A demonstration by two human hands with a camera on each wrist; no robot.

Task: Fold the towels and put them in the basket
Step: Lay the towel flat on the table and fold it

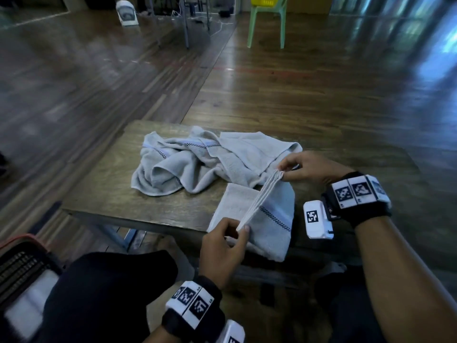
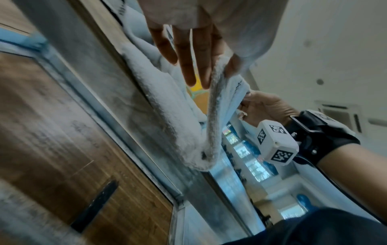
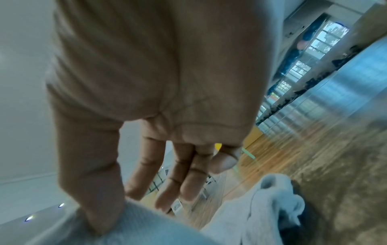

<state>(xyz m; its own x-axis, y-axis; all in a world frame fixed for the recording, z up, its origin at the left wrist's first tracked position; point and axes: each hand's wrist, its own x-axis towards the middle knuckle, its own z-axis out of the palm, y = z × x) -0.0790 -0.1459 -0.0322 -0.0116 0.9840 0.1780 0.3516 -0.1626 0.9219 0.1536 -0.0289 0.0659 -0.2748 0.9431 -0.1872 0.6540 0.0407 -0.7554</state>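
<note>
On the wooden table (image 1: 103, 194), near its front right corner, a grey towel (image 1: 274, 219) is being held up partly folded, its stacked edges stretched taut between two hands while the rest is draping onto the tabletop and over the near edge. The left hand (image 1: 222, 246) is pinching the near end of the layered edge between thumb and fingers; in the left wrist view its fingers (image 2: 194, 54) are running fairly straight along the cloth, with the fold hanging below them. The right hand (image 1: 311, 167) is pinching the far end of the same edge with thumb and fingertips. In the right wrist view its thumb (image 3: 92, 174) is pressing down on the cloth, the other fingers are extending loosely past it, and the little finger is curling in.

Behind the held towel, a second towel (image 1: 188, 164) is lying crumpled in a heap across the middle of the table, touching or overlapping the first one near the right hand. Both are showing a dark checked stripe.

At the lower left, beside the person's knee, a dark slatted basket (image 1: 17, 266) with an orange rim is sitting with something white inside. Across the wooden floor (image 1: 321, 95), a green chair (image 1: 267, 23) is standing far back with a yellow thing on its seat.
</note>
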